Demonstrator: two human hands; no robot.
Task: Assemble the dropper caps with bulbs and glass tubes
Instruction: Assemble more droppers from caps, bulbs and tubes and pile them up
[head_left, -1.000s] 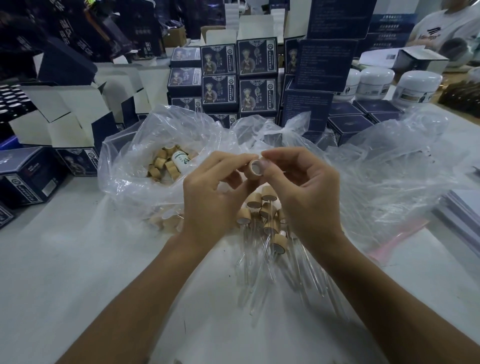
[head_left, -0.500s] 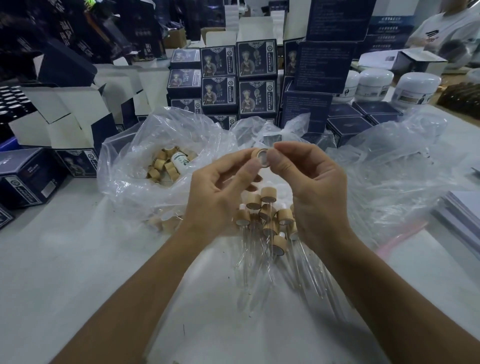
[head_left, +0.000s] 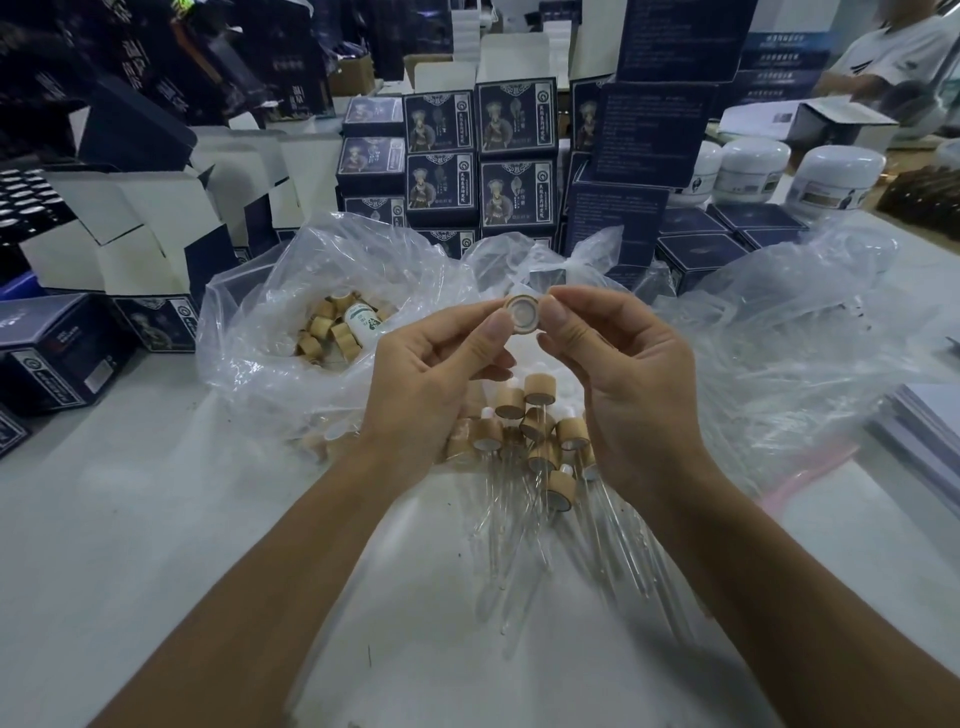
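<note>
A round wooden dropper cap (head_left: 522, 313) with a pale inside faces me, held up above the table. My left hand (head_left: 441, 374) pinches its left edge and my right hand (head_left: 618, 379) pinches its right edge, thumbs toward me. Below the hands lies a pile of assembled droppers (head_left: 540, 441), wooden caps with glass tubes (head_left: 519, 530) pointing toward me. A clear plastic bag (head_left: 270, 322) at the left holds several loose wooden caps (head_left: 332, 332) and a small white bottle (head_left: 361, 322).
Crumpled clear plastic (head_left: 779, 353) spreads to the right. Stacks of dark blue printed boxes (head_left: 478, 156) stand behind, open white-lined cartons (head_left: 135, 228) at the left, white jars (head_left: 836, 176) at the back right. A person (head_left: 893, 57) sits far right. A paper stack (head_left: 930, 436) lies at the right edge.
Both hands have lifted the cap slightly and turned it so its open inside faces me; the fingers have spread to its two edges.
</note>
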